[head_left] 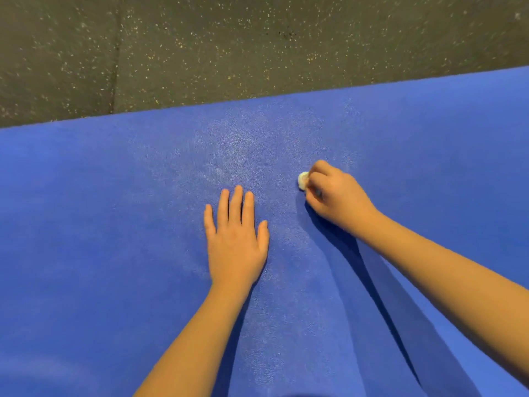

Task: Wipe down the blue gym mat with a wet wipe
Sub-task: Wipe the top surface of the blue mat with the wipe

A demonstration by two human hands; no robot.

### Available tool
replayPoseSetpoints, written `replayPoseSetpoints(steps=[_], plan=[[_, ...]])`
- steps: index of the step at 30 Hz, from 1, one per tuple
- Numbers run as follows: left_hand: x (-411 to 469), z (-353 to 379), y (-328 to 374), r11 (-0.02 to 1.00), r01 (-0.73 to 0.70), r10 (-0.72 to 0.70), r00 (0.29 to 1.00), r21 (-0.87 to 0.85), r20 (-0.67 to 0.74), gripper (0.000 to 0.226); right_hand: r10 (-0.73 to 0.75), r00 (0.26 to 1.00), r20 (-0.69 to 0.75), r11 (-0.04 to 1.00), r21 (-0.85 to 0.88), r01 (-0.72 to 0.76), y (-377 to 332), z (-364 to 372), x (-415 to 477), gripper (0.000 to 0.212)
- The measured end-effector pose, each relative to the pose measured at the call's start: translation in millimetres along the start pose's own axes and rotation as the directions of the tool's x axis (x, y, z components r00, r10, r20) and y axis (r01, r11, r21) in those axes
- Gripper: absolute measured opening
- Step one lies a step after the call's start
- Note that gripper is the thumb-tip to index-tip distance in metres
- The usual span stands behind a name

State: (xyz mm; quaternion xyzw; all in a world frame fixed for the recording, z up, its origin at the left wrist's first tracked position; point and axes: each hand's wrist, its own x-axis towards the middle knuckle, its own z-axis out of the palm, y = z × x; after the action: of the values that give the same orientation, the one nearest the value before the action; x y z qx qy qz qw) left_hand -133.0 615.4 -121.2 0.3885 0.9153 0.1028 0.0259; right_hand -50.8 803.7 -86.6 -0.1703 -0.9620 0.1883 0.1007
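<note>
Head view, looking down on a blue mat (100, 253) that fills the lower two-thirds of the field; its far edge runs on a slant, higher at the right, against a dark speckled floor (200, 47). The left hand (236, 242) lies flat, palm down, on the mat near the centre, its fingers straight and close together, the thumb spread to the side, grasping nothing. The right hand (336, 196) rests on the mat just to the right of it and slightly farther from the viewer, its fingers curled around a small white wad, the wipe (303, 180), of which only a rounded end shows beyond the fingertips, touching the mat surface. A paler, sheened patch (229, 150) marks the mat between and beyond the two hands. Both forearms enter from the lower edge and cast shadows on the mat.
</note>
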Motion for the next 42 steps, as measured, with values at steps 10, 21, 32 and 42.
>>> replayPoseSetpoints(steps=[10, 21, 32, 42], plan=[[0.1, -12.1, 6.2, 0.999, 0.020, -0.022, 0.997, 0.027, 0.075, 0.052, 0.047, 0.998, 0.030, 0.998, 0.048, -0.048, -10.0, 1.7, -36.6, 0.011], [-61.3, -37.8, 30.6, 0.998, -0.036, 0.016, 0.929, 0.045, 0.370, 0.079, 0.397, 0.901, -0.173, 0.917, 0.127, -0.379, -6.1, -1.2, -85.1, 0.015], [-67.7, -44.9, 36.0, 0.993, -0.051, -0.004, 0.893, 0.111, 0.450, 0.083, 0.489, 0.858, -0.159, 0.872, 0.123, -0.474, -8.4, -16.9, -138.2, 0.020], [-89.9, -55.3, 39.8, 0.998, -0.029, 0.001, 0.880, 0.053, 0.474, 0.074, 0.425, 0.905, 0.013, 0.896, 0.134, -0.423, -18.8, -20.9, -160.9, 0.012]])
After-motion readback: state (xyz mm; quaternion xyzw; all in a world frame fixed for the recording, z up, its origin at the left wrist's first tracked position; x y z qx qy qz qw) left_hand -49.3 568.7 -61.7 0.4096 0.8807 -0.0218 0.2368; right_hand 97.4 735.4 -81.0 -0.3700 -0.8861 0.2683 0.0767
